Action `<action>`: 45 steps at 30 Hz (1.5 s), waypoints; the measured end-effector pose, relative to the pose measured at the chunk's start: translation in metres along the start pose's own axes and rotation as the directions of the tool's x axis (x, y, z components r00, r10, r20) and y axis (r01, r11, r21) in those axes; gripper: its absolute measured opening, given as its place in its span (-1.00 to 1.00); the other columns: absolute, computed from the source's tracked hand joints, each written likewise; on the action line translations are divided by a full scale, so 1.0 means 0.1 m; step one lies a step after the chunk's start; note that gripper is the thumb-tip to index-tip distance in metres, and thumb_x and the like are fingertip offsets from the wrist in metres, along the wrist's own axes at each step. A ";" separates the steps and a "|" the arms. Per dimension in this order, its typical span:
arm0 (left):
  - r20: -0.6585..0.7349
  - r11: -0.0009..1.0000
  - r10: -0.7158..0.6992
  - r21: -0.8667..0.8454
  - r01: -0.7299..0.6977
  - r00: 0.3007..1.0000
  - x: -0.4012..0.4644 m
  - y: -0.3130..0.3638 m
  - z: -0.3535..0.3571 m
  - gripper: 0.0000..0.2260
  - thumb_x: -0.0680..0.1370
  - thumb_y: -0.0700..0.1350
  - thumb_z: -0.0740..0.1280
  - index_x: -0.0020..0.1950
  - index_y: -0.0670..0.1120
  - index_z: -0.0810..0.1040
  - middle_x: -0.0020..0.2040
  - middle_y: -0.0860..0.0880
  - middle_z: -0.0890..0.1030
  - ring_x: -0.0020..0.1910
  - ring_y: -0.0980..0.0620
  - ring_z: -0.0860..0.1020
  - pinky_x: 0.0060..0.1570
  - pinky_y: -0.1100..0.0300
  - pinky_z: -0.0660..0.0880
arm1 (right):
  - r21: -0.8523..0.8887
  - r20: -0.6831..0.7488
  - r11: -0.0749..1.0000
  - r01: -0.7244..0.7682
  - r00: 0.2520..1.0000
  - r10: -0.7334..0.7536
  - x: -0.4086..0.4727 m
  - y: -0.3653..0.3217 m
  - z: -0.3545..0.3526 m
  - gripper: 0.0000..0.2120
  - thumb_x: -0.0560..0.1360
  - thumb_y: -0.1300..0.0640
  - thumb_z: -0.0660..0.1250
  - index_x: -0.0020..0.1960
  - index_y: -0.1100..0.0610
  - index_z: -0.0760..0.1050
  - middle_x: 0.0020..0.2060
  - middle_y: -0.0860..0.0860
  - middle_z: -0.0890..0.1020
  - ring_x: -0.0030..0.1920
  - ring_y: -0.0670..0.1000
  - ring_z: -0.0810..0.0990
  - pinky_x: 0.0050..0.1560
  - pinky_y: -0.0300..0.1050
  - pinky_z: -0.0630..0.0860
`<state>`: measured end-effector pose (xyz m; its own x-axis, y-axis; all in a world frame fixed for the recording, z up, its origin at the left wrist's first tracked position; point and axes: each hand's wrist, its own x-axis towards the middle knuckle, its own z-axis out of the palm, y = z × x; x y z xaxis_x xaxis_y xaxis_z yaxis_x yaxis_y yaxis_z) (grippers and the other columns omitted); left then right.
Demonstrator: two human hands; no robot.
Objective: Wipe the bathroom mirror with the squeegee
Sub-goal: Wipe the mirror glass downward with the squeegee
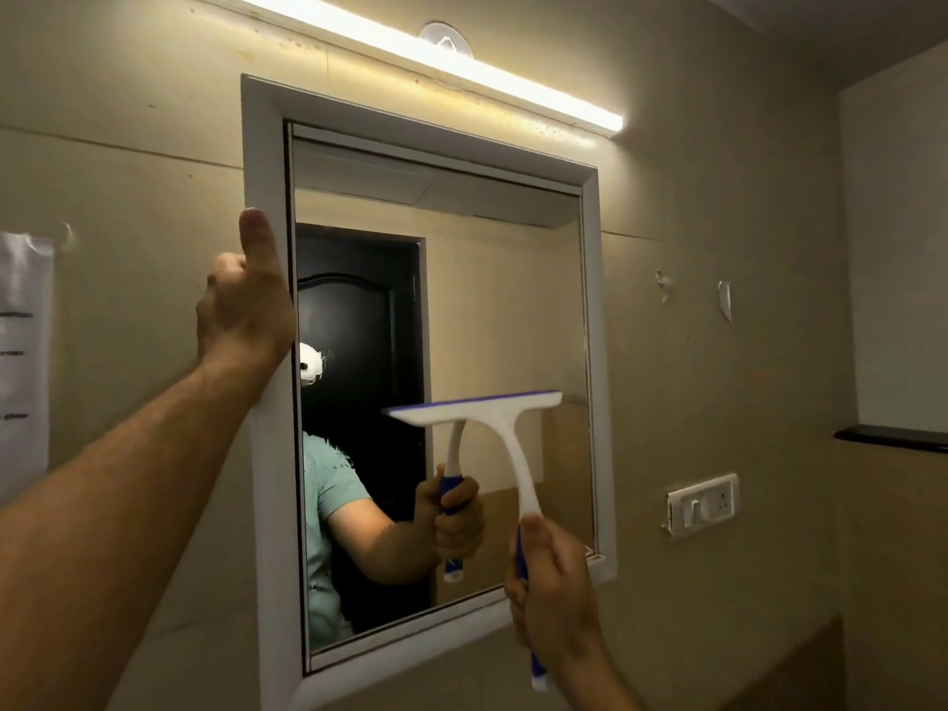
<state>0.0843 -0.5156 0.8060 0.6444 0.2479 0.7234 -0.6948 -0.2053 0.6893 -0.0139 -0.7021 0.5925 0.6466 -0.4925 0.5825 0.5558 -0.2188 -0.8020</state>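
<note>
The bathroom mirror (513, 300) hangs on the beige wall in a white frame (267, 161). My left hand (246, 310) grips the frame's left edge, thumb pointing up. My right hand (551, 592) is closed on the blue handle of a white and blue squeegee (492, 410). Its blade lies roughly level against the lower right part of the glass. The mirror shows the reflection of the squeegee, a hand and a dark door.
A lit tube light (436, 59) runs above the mirror. To the right are a white switch plate (703, 502), two small wall hooks (664, 284) and a dark ledge (892, 436). A paper sheet (20, 351) hangs at the far left.
</note>
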 end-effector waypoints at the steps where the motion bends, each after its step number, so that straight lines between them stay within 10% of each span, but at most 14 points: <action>1: 0.018 0.999 -0.041 -0.012 0.041 0.999 -0.07 -0.07 -0.01 -0.28 0.55 0.35 -0.19 0.33 -0.13 0.41 0.19 -0.24 0.48 0.07 -0.15 0.41 -0.02 0.10 0.21 | -0.037 -0.008 0.999 0.019 1.000 -0.019 0.05 -0.06 -0.01 -0.54 0.54 -0.24 0.09 -0.31 0.11 0.38 -0.51 0.02 0.33 -0.55 -0.07 0.24 -0.53 -0.20 0.19; 5: 0.008 0.990 -0.126 -0.066 0.126 0.992 -0.40 -0.37 -0.06 -0.32 0.57 0.32 -0.18 -0.15 -0.16 0.51 -0.25 -0.17 0.47 -0.13 -0.08 0.41 -0.20 0.08 0.25 | -0.048 -0.005 0.998 0.026 1.000 -0.027 0.34 -0.40 -0.05 -0.60 0.61 -0.13 0.06 -0.15 0.17 0.40 -0.46 0.05 0.34 -0.55 -0.08 0.26 -0.58 -0.23 0.23; 18: 0.013 0.984 -0.169 -0.045 0.170 0.985 -0.58 -0.43 -0.08 -0.54 0.64 0.18 -0.18 -0.34 0.04 0.26 -0.37 0.05 0.28 -0.26 0.03 0.32 -0.11 0.18 0.20 | 0.032 -0.007 0.975 -0.221 0.975 0.221 -0.37 0.18 -0.21 -0.51 0.39 -0.28 0.11 -0.19 0.19 0.39 -0.53 0.02 0.34 -0.59 -0.06 0.23 -0.58 -0.23 0.19; 27: 0.031 0.979 -0.178 -0.092 0.180 0.984 -0.57 -0.44 -0.10 -0.48 0.63 0.21 -0.16 -0.10 0.00 0.50 -0.19 0.00 0.46 -0.18 0.06 0.40 -0.02 0.20 0.21 | 0.014 0.022 0.986 -0.165 0.986 0.165 -0.08 0.02 -0.16 -0.50 0.41 -0.32 0.09 -0.12 0.13 0.39 -0.49 0.02 0.36 -0.56 -0.05 0.25 -0.54 -0.21 0.21; 32: 0.011 0.982 -0.172 -0.079 0.172 0.985 -0.60 -0.43 -0.11 -0.52 0.66 0.12 -0.16 0.21 -0.03 0.48 -0.22 0.00 0.36 -0.37 0.25 0.25 -0.31 0.35 0.22 | 0.004 -0.036 0.956 -0.295 0.955 0.295 -0.59 0.41 -0.20 -0.45 0.40 -0.29 0.11 -0.06 0.22 0.40 -0.50 0.00 0.38 -0.57 -0.08 0.29 -0.58 -0.22 0.25; 38: 0.059 0.959 -0.199 -0.192 0.207 0.978 -0.60 -0.44 -0.17 -0.44 0.63 0.21 -0.12 0.37 -0.08 0.42 0.17 -0.06 0.53 0.06 0.07 0.47 0.06 0.27 0.29 | 0.013 -0.045 0.958 -0.286 0.957 0.286 -0.57 0.32 -0.23 -0.54 0.52 -0.27 0.08 -0.02 0.15 0.40 -0.46 0.01 0.41 -0.53 -0.05 0.29 -0.56 -0.22 0.26; 42: 0.138 0.951 -0.234 -0.173 0.256 0.962 -0.78 -0.58 -0.17 -0.55 0.63 0.22 -0.12 0.02 0.07 0.51 -0.32 0.15 0.33 -0.38 0.28 0.29 -0.38 0.47 0.24 | 0.111 0.011 0.975 -0.195 0.981 0.195 -0.39 0.11 -0.17 -0.78 0.62 -0.05 0.03 0.07 0.02 0.40 -0.44 0.02 0.43 -0.52 -0.03 0.28 -0.53 -0.18 0.21; 45: 0.177 0.960 -0.206 -0.153 0.233 0.963 -0.91 -0.65 -0.17 -0.61 0.64 0.18 -0.13 -0.33 0.12 0.20 -0.35 0.14 0.20 -0.42 0.27 0.19 -0.49 0.55 0.21 | 0.196 -0.004 0.963 -0.187 0.982 0.191 -0.47 0.32 -0.16 -0.73 0.56 -0.11 0.12 0.14 0.00 0.42 -0.42 0.03 0.45 -0.52 -0.02 0.31 -0.55 -0.18 0.27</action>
<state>0.0655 -0.5087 0.6949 0.8196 0.1135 0.5617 -0.5658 0.0059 0.8245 -0.0351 -0.6997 0.5375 0.7387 -0.5291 0.4177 0.5168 0.0467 -0.8548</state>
